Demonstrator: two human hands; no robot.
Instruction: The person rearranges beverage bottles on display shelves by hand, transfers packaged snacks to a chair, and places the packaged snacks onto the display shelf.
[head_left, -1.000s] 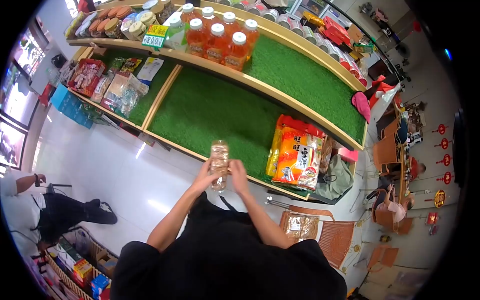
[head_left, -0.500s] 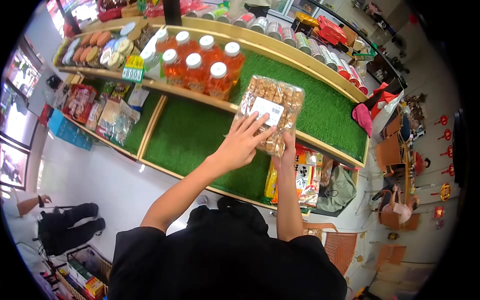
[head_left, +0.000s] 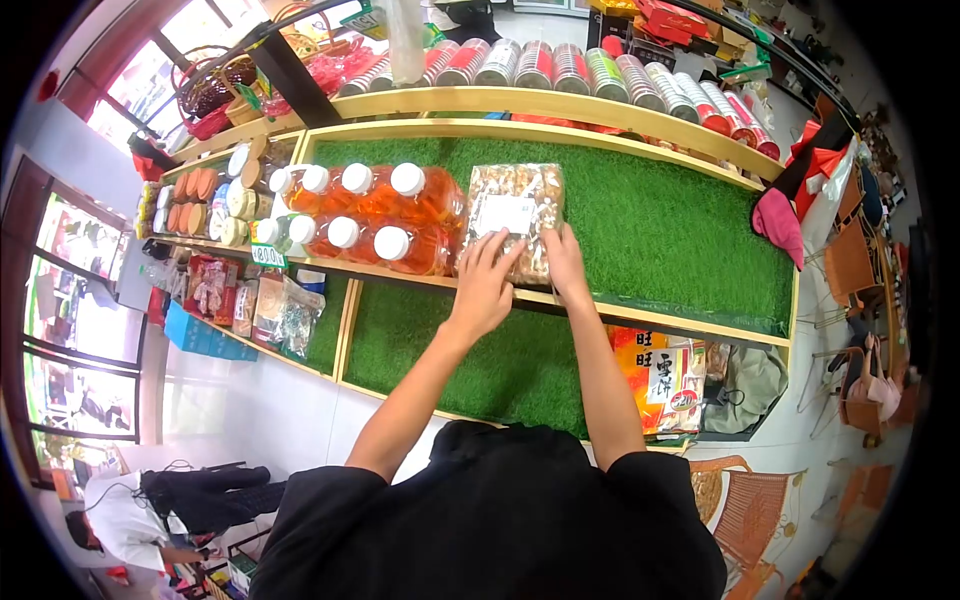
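A clear-wrapped package of nutty snack pieces with a white label lies on the green upper shelf, right beside several orange drink bottles with white caps. My left hand rests on the lower left part of the package, fingers spread below the label. At the package's lower right edge is my right hand, its fingers against the side and thumb hidden, so its grip is unclear.
Rows of cans stand behind the shelf. Jars are at the left. The lower shelf holds snack bags and a grey-green bag. Another person is at the lower left.
The package has gone from being held tilted over the shelf edge to lying on the upper shelf beside the bottles. The camera view has shifted and turned.
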